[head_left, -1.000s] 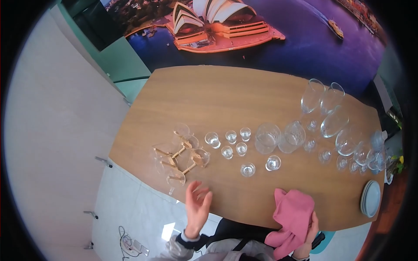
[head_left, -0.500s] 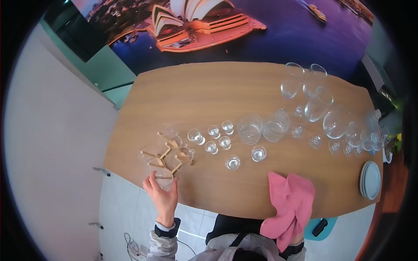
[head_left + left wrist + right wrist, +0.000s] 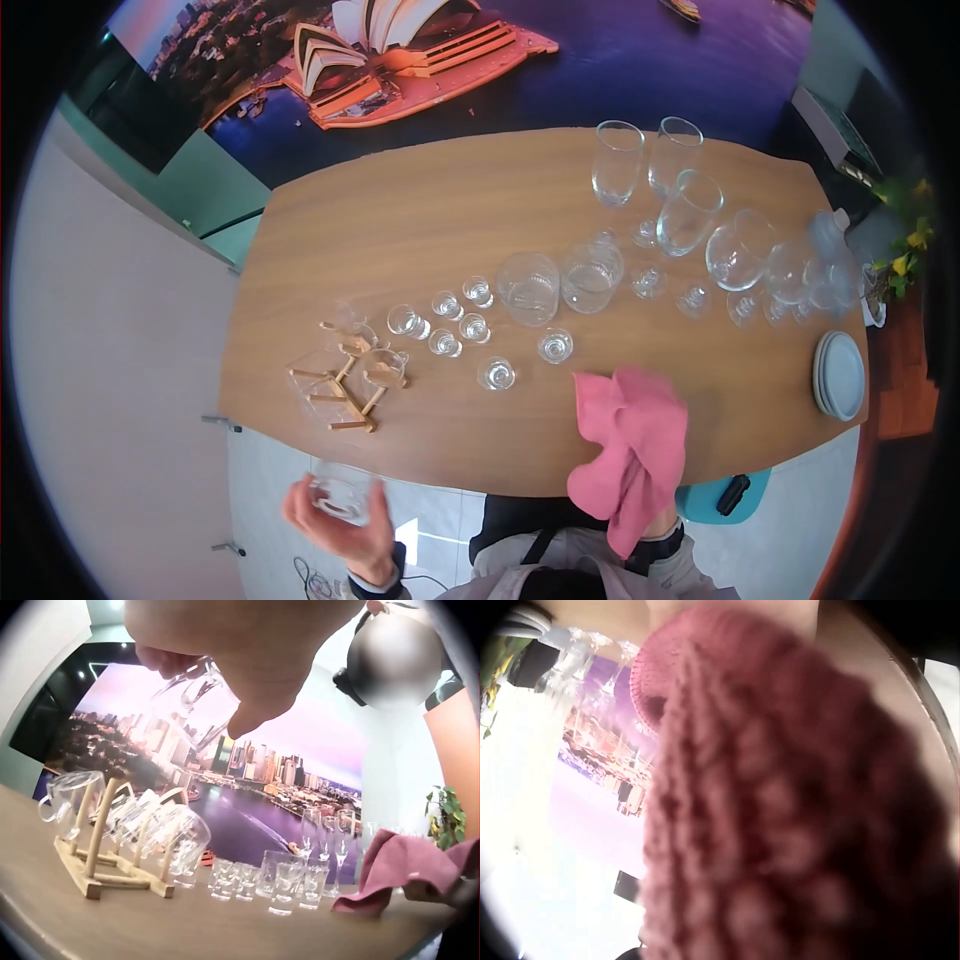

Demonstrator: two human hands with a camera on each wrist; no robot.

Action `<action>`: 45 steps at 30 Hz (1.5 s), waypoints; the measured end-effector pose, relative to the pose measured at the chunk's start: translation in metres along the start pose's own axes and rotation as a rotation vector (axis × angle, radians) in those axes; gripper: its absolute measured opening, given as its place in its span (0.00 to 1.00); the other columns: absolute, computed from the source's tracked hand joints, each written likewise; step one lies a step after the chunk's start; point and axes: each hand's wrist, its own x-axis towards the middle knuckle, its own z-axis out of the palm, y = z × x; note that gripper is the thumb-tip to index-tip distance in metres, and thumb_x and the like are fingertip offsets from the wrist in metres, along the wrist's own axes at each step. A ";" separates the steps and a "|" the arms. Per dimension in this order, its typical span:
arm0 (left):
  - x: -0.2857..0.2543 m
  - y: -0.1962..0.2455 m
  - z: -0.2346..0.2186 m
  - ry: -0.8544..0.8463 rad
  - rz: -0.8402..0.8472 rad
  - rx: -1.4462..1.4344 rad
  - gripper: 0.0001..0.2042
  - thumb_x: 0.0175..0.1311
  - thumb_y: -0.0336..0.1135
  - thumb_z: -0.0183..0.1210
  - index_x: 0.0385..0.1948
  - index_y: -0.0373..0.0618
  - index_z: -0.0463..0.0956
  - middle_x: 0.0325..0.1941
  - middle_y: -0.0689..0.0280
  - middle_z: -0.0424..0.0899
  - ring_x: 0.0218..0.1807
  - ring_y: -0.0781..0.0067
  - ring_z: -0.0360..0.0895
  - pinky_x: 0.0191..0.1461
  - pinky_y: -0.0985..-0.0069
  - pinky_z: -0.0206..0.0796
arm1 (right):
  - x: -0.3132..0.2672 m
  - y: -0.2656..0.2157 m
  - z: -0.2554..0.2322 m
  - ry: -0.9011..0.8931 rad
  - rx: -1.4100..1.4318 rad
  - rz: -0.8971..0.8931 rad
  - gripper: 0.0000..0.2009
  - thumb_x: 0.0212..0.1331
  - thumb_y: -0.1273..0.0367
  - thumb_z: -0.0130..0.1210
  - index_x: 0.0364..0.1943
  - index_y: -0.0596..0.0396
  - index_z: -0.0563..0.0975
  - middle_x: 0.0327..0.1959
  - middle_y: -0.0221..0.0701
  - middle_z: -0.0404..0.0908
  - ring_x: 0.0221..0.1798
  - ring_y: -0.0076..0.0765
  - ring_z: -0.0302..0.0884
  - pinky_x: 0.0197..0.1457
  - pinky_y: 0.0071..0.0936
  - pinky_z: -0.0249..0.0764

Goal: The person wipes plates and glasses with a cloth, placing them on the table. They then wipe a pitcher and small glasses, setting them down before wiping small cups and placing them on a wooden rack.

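My left hand (image 3: 345,535) holds a clear glass mug (image 3: 340,495) just off the table's front edge, fingers on one side and thumb on the other. In the left wrist view the same mug is tilted under the fingers. To its upper right stands a wooden mug rack (image 3: 345,390) with several glass mugs hung on its pegs. My right hand (image 3: 662,522) grips a pink cloth (image 3: 635,430), which hangs over most of the hand and hides the fingers. The cloth's ribbed folds fill much of the right wrist view.
Several small glasses (image 3: 474,328) stand mid-table, beside two large glass tumblers (image 3: 528,290). Tall stemmed glasses (image 3: 690,215) line the right side. Stacked white plates (image 3: 843,375) lie near the right edge of the table (image 3: 440,200). A teal stool (image 3: 715,505) is below the front edge.
My left hand reached the rack's nearest mug, took it off its peg and brought it back toward the body. The right hand keeps the cloth near the front edge. The head view has shifted rightward.
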 end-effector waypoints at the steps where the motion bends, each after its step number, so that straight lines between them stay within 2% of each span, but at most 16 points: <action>1: -0.007 0.011 0.005 -0.056 0.047 -0.124 0.35 0.46 0.40 0.73 0.56 0.36 0.67 0.50 0.58 0.67 0.46 0.65 0.66 0.46 0.70 0.61 | -0.002 -0.001 -0.002 -0.022 -0.013 -0.003 0.18 0.73 0.59 0.40 0.54 0.59 0.69 0.43 0.37 0.78 0.37 0.37 0.76 0.39 0.26 0.73; 2: -0.015 0.024 0.011 -0.110 0.094 -0.248 0.34 0.48 0.44 0.73 0.55 0.36 0.67 0.51 0.59 0.67 0.46 0.67 0.65 0.45 0.70 0.60 | -0.008 0.001 -0.002 -0.019 -0.020 -0.003 0.18 0.73 0.59 0.40 0.54 0.59 0.69 0.43 0.37 0.78 0.37 0.37 0.76 0.39 0.26 0.73; 4: -0.029 0.055 0.025 -0.337 0.213 -0.296 0.36 0.44 0.49 0.75 0.52 0.38 0.69 0.47 0.58 0.70 0.47 0.62 0.67 0.47 0.68 0.61 | -0.025 0.012 -0.005 0.314 0.712 0.600 0.18 0.74 0.59 0.40 0.55 0.59 0.70 0.42 0.34 0.78 0.36 0.35 0.76 0.36 0.27 0.73; 5: -0.038 0.067 0.042 -0.341 0.326 -0.404 0.37 0.41 0.50 0.78 0.50 0.38 0.70 0.45 0.56 0.72 0.48 0.57 0.69 0.49 0.65 0.63 | -0.025 0.017 -0.007 0.202 0.802 0.685 0.20 0.76 0.60 0.39 0.59 0.61 0.70 0.46 0.33 0.80 0.41 0.31 0.78 0.43 0.27 0.75; 8: -0.051 0.103 0.078 -0.539 0.333 -0.657 0.35 0.44 0.39 0.78 0.54 0.35 0.69 0.49 0.54 0.73 0.51 0.54 0.73 0.51 0.64 0.68 | -0.024 -0.001 0.027 0.194 0.454 0.514 0.21 0.77 0.60 0.41 0.63 0.62 0.69 0.53 0.32 0.78 0.53 0.25 0.74 0.58 0.25 0.71; 13: -0.038 0.122 0.089 -0.832 0.391 -0.716 0.28 0.52 0.35 0.74 0.53 0.37 0.71 0.45 0.54 0.77 0.48 0.53 0.79 0.47 0.67 0.75 | -0.042 0.019 -0.011 0.127 0.283 0.362 0.20 0.77 0.60 0.42 0.59 0.62 0.72 0.51 0.29 0.80 0.51 0.22 0.75 0.55 0.25 0.73; 17: -0.054 0.121 0.109 -0.990 -0.251 -1.088 0.22 0.65 0.43 0.64 0.53 0.38 0.71 0.40 0.56 0.80 0.41 0.68 0.82 0.40 0.76 0.76 | -0.035 0.009 -0.011 0.020 -0.206 0.158 0.15 0.71 0.62 0.53 0.44 0.64 0.78 0.36 0.33 0.84 0.39 0.32 0.83 0.45 0.30 0.77; 19: -0.051 0.107 0.115 -1.586 -1.124 -1.250 0.24 0.74 0.54 0.48 0.56 0.41 0.71 0.44 0.60 0.83 0.45 0.68 0.81 0.46 0.72 0.76 | -0.024 0.001 -0.007 -0.057 -0.465 -0.018 0.13 0.68 0.63 0.56 0.39 0.63 0.80 0.30 0.36 0.84 0.34 0.37 0.84 0.41 0.32 0.77; 21: -0.053 0.101 0.118 -1.721 -1.171 -1.162 0.30 0.75 0.61 0.39 0.59 0.43 0.70 0.47 0.63 0.82 0.45 0.73 0.80 0.45 0.74 0.74 | -0.018 -0.001 -0.005 -0.117 -0.689 -0.354 0.11 0.63 0.65 0.60 0.35 0.62 0.81 0.27 0.42 0.81 0.31 0.47 0.84 0.39 0.35 0.78; 23: -0.046 0.110 0.111 -1.660 -1.130 -1.277 0.29 0.75 0.60 0.41 0.59 0.43 0.70 0.49 0.62 0.80 0.47 0.74 0.79 0.49 0.73 0.73 | -0.025 0.006 -0.010 -0.115 -0.680 -0.330 0.11 0.65 0.65 0.59 0.35 0.61 0.81 0.26 0.41 0.82 0.29 0.49 0.83 0.35 0.37 0.77; 25: -0.048 0.109 0.113 -1.512 -0.933 -1.341 0.24 0.74 0.52 0.51 0.57 0.40 0.69 0.47 0.61 0.80 0.43 0.78 0.78 0.40 0.80 0.72 | -0.029 0.015 -0.013 0.008 -0.566 -0.185 0.12 0.66 0.63 0.58 0.35 0.61 0.81 0.25 0.40 0.81 0.26 0.51 0.81 0.31 0.39 0.75; 28: -0.034 0.126 0.103 -1.078 0.070 -1.004 0.28 0.56 0.29 0.68 0.59 0.38 0.68 0.55 0.53 0.75 0.54 0.59 0.77 0.56 0.67 0.72 | -0.028 0.010 -0.013 0.143 -0.463 -0.024 0.15 0.69 0.62 0.54 0.33 0.61 0.80 0.22 0.36 0.79 0.23 0.33 0.78 0.27 0.33 0.70; 30: -0.037 0.123 0.109 -1.020 0.276 -0.937 0.28 0.53 0.28 0.69 0.58 0.39 0.70 0.55 0.52 0.75 0.54 0.56 0.77 0.56 0.65 0.72 | -0.026 0.009 -0.012 0.267 -0.333 0.146 0.18 0.73 0.62 0.48 0.33 0.62 0.80 0.22 0.28 0.78 0.27 0.15 0.70 0.28 0.24 0.67; 36: -0.035 0.116 0.119 -0.876 0.831 -0.727 0.28 0.46 0.27 0.69 0.55 0.43 0.77 0.58 0.51 0.72 0.54 0.49 0.77 0.53 0.64 0.76 | -0.017 0.013 -0.015 0.381 0.039 0.393 0.19 0.76 0.62 0.43 0.34 0.63 0.80 0.27 0.19 0.78 0.32 0.14 0.69 0.33 0.19 0.67; 43: -0.043 0.120 0.109 -1.057 0.088 -0.900 0.21 0.59 0.31 0.68 0.53 0.39 0.73 0.39 0.61 0.84 0.38 0.63 0.84 0.43 0.72 0.78 | -0.029 0.009 -0.020 0.151 -0.300 0.189 0.19 0.75 0.61 0.45 0.34 0.63 0.78 0.22 0.25 0.78 0.27 0.16 0.69 0.29 0.24 0.68; 45: -0.046 0.118 0.112 -1.388 -0.697 -1.261 0.16 0.67 0.38 0.63 0.51 0.39 0.74 0.35 0.64 0.82 0.28 0.77 0.79 0.32 0.81 0.72 | -0.021 0.001 -0.011 0.131 -0.302 0.068 0.19 0.73 0.62 0.47 0.28 0.62 0.77 0.20 0.32 0.77 0.22 0.26 0.72 0.26 0.29 0.68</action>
